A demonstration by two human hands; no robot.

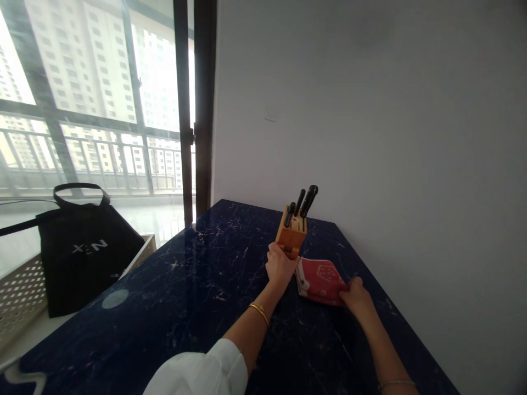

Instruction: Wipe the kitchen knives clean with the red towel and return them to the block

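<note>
A wooden knife block (291, 237) with several black-handled knives (308, 201) stands on the dark blue marbled table (197, 285). My left hand (280, 265) grips the lower front of the block, its fingers partly hidden behind it. Just right of that hand lies a folded red cloth (321, 281) with a pale edge and light markings. My right hand (356, 294) pinches the cloth's right corner between thumb and fingers. The cloth lies flat, close to the block's base.
A black bag (88, 258) with pale lettering sits in a white perforated basket (24, 296) left of the table. A grey wall (370, 137) runs behind and along the right side. Large windows are at the left.
</note>
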